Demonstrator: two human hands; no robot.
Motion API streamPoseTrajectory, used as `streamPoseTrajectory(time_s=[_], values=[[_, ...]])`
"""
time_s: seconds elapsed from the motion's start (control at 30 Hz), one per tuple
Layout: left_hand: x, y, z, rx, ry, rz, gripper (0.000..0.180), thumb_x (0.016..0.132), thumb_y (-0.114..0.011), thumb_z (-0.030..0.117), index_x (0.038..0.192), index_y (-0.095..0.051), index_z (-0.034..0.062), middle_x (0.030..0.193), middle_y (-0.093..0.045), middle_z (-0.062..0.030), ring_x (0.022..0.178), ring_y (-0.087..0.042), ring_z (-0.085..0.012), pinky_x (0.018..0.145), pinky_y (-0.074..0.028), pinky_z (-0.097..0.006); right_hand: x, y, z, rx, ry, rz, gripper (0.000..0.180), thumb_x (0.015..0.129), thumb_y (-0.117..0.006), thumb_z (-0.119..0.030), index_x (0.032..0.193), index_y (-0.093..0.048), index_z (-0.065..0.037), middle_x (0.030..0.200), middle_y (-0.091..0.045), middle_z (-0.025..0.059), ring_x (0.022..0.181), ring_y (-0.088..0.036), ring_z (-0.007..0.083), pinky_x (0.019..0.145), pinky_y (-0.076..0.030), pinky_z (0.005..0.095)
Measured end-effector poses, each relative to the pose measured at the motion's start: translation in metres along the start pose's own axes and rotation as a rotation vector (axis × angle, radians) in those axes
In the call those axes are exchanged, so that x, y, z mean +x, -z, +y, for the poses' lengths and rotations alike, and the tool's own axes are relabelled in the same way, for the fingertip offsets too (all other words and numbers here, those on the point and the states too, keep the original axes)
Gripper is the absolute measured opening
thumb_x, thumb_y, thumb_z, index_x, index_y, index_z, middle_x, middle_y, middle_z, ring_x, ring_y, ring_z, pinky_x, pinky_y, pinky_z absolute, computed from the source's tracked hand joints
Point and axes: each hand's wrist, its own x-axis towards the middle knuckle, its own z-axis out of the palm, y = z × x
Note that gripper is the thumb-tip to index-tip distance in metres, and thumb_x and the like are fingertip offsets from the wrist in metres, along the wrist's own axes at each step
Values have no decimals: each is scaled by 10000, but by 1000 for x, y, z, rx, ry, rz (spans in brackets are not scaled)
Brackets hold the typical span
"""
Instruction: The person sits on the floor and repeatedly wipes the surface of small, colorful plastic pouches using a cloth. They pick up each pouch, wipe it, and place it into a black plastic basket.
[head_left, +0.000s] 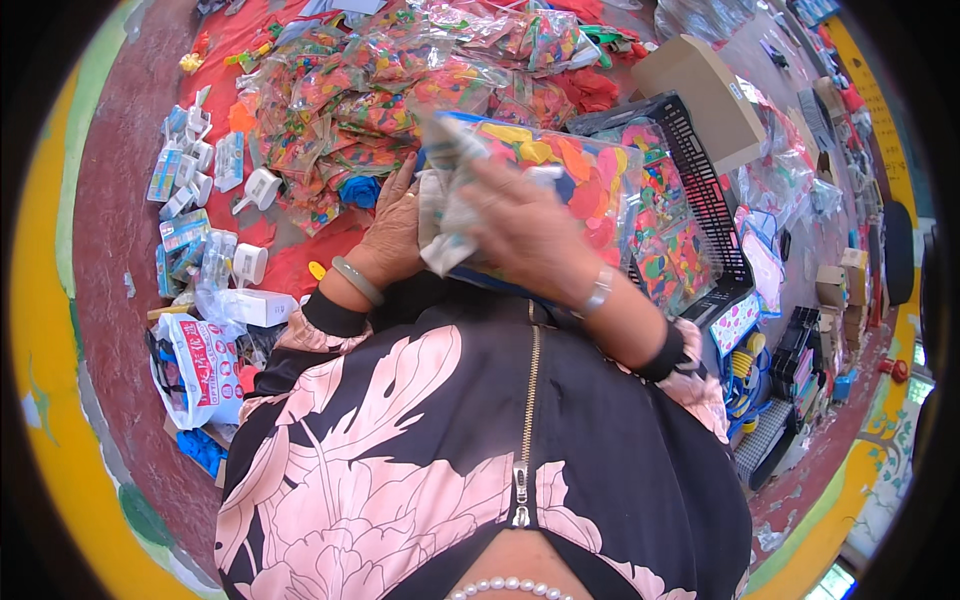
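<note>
My right hand (pixel 525 235) presses a crumpled white cloth (pixel 445 205) against a large clear plastic bag of bright balloons (pixel 580 180), held just in front of my chest. From underneath on the left, my left hand (pixel 392 232) grips the same bag, a pale green bangle on its wrist. A silver bracelet circles my right wrist. The bag's lower edge is hidden behind my hands.
A heap of small clear packets of coloured balloons (pixel 360 90) covers a red cloth (pixel 300 262). White pumps and small packets (pixel 205 165) lie at the left. A black plastic crate (pixel 715 215) of packets and a cardboard box (pixel 705 95) stand at the right.
</note>
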Motion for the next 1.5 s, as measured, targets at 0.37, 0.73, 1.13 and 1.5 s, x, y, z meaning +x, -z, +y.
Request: streamPoseTrajectory(time_s=[0.37,0.73,1.13,1.5], values=[[1,6,18,-13,113,-80,978,637,-791,365,1423,-297,57,1466,-294,-165,1391,-176,-354,1125,-158,-429,-11,-38,23,-528,-66,-93,436,811,-509,-188,1227,-539,-62,1381,-421,160,1281,-387,346,956,-350,455],[0,9,20,-75,83,-66,1005,618,-812,382,1431,-305,78,1484,-270,-156,1404,-154,-338,1124,-165,-418,-12,10,35,-701,-393,-59,362,823,-507,-129,1176,-587,-110,1330,-498,87,1223,-465,308,937,-382,485],[-4,8,10,-86,57,-46,1005,630,-796,430,1419,-309,43,1479,-272,-166,1398,-162,-354,1121,-181,-427,-115,111,103,-638,-599,472,308,735,-497,17,1004,-641,-26,991,-642,159,930,-607,334,840,-481,404],[-3,7,12,-87,48,-55,1006,645,-772,434,1435,-274,60,1491,-249,-161,1406,-137,-348,1123,-158,-427,-102,64,7,-533,46,57,181,680,-608,-11,801,-677,-127,958,-674,38,1014,-621,217,736,-457,339]])
